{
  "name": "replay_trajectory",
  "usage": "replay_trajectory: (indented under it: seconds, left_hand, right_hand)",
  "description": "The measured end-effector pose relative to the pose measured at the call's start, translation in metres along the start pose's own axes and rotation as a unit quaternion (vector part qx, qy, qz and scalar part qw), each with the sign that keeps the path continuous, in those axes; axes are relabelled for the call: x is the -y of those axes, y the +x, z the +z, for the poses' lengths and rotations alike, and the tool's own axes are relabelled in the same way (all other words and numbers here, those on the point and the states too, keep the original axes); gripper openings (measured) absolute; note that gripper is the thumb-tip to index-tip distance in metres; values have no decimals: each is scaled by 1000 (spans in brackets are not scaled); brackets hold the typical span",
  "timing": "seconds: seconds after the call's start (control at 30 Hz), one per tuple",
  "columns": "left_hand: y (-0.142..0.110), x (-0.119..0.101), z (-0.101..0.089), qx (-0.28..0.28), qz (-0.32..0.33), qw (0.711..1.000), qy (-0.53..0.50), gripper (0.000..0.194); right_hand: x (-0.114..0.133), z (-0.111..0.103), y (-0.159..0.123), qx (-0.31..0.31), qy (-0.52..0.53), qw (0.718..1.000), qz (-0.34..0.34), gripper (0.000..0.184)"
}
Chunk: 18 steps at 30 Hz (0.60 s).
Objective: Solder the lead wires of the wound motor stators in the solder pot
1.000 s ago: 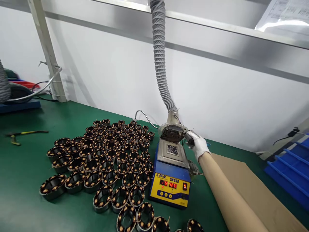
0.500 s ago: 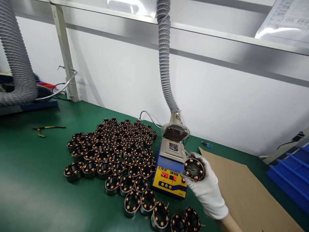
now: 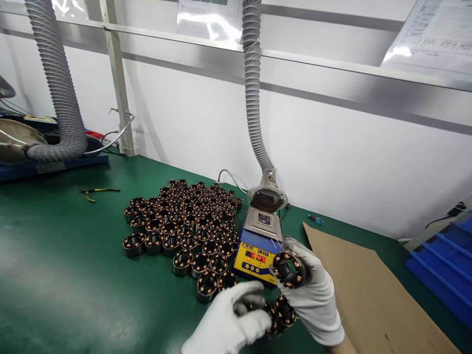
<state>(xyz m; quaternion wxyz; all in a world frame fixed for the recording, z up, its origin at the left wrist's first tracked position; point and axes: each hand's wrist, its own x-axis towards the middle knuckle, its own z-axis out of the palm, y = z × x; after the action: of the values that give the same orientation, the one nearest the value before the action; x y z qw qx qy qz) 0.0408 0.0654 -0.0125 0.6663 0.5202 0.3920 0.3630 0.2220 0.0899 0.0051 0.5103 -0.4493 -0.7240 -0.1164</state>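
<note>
My right hand (image 3: 311,290), in a white glove, is closed round a motor stator (image 3: 289,270), a dark metal ring with copper windings inside. It is tilted with its open face toward me, in front of the yellow and blue solder pot (image 3: 258,258), whose red digits are lit. My left hand (image 3: 230,319), also gloved, reaches over the nearest stators with thumb and fingers curved but apart. It partly hides a stator beneath it. Two leaning stators (image 3: 284,310) lie just right of its fingertips. Many more stators (image 3: 184,228) stand in rows left of the pot.
A fume hood (image 3: 266,194) on a grey flexible duct (image 3: 252,88) hangs over the pot's rear. Brown cardboard (image 3: 361,290) lies to the right, with blue trays (image 3: 442,260) beyond. Yellow-handled pliers (image 3: 99,191) lie at the left, and a small blue tool (image 3: 315,219) at the back.
My left hand has come into view from below, over the front stators. My right hand has lowered slightly toward me and left with its stator, which has turned. The view has shifted left.
</note>
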Motion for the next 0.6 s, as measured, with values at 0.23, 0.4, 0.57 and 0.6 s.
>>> replay_trajectory:
  seconds: [0.23, 0.4, 0.57, 0.6]
  left_hand:
    - [23, -26, 16, 22, 113, 993, 22, 27]
    - [30, -20, 18, -7, 53, 998, -34, 13]
    - [19, -5, 5, -6, 65, 998, 17, 9]
    - [12, 4, -3, -18, 71, 995, 64, 8]
  right_hand:
    - [14, -8, 3, 57, -41, 997, -14, 53]
    - [19, -15, 9, 216, 206, 928, 224, 64]
    - [14, -19, 18, 314, 359, 778, 410, 57]
    - [8, -19, 19, 308, 354, 780, 415, 57]
